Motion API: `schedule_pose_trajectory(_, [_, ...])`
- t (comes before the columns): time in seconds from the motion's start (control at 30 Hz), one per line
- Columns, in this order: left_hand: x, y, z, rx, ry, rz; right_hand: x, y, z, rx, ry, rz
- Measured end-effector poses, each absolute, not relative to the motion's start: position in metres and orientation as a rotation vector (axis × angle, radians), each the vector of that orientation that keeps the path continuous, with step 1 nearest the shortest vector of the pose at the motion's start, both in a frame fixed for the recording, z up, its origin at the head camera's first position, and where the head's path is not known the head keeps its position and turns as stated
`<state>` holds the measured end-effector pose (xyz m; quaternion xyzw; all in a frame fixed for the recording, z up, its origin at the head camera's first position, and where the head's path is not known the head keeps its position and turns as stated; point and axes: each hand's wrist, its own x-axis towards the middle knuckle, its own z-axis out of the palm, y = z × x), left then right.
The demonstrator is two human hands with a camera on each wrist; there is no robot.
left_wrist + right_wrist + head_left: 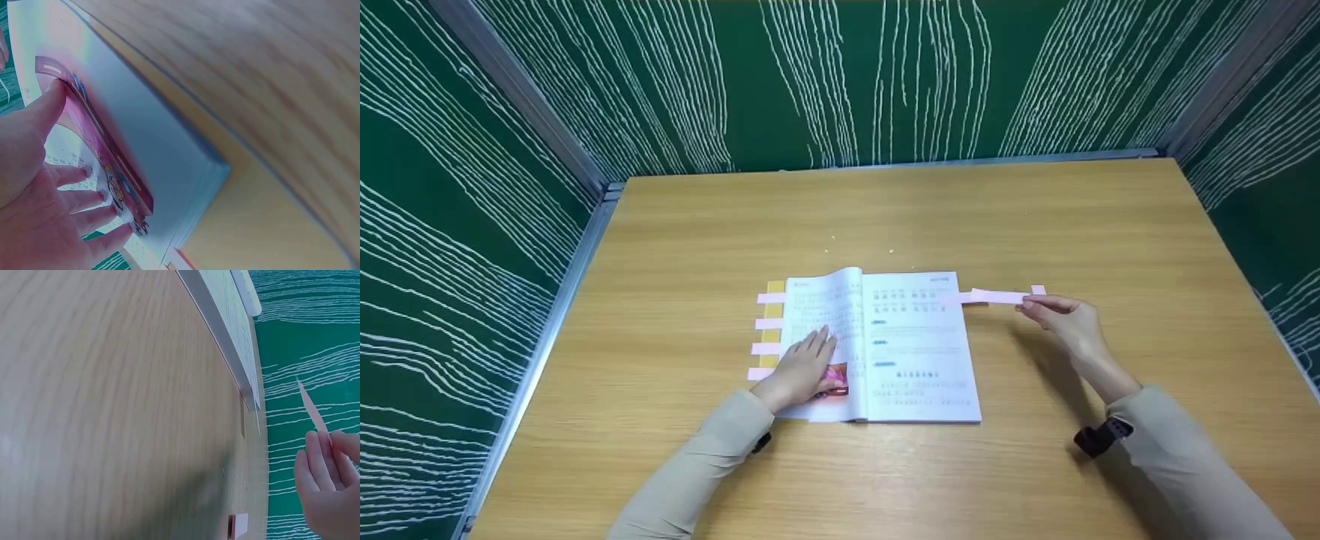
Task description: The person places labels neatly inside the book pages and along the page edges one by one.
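White printed paper book (919, 349) lies spread on the light-brown wooden table (885, 480), its spine (862, 345) pointing away from the person. The left hand (799, 367), fingers extended, rests on the left page (819, 304), gripping nothing. Right of the book, the right hand (1072, 326) pinches a narrow pale pink paper strip (1001, 297), its long axis running leftward toward the right page's (922, 390) upper outer edge; contact there is unclear.

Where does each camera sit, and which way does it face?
Head: on the head, looking forward and down at the book; left grip, right grip and both sleeves show.
Left wrist: on that wrist, looking at the book's printed picture; left grip shows.
Right wrist: on that wrist, looking across the table toward green wall; right grip shows.
Head and right wrist share the pink strip.
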<state>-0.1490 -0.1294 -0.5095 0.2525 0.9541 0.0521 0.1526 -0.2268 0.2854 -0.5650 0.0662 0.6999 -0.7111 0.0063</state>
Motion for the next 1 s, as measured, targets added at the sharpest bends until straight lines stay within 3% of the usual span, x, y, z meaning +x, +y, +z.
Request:
schedule_pose_trajectory(0.2, [-0.150, -0.129, -0.509, 0.720, 2.738, 0.160, -0.223, 0.280, -0.566, 0.079, 1.963, -2.391])
schedule_pose_trajectory(0.67, [-0.150, -0.131, -0.515, 0.708, 2.729, 0.144, -0.214, 0.261, -0.563, 0.126, 2.215, -2.057])
schedule_pose_trajectory(0.93, [-0.150, -0.131, -0.514, 0.706, 2.721, 0.152, -0.193, 0.239, -0.515, 0.093, 2.371, -1.769])
schedule_pose_trajectory(1.0, [-0.149, -0.131, -0.514, 0.706, 2.719, 0.153, -0.194, 0.239, -0.518, 0.088, 2.332, -1.806])
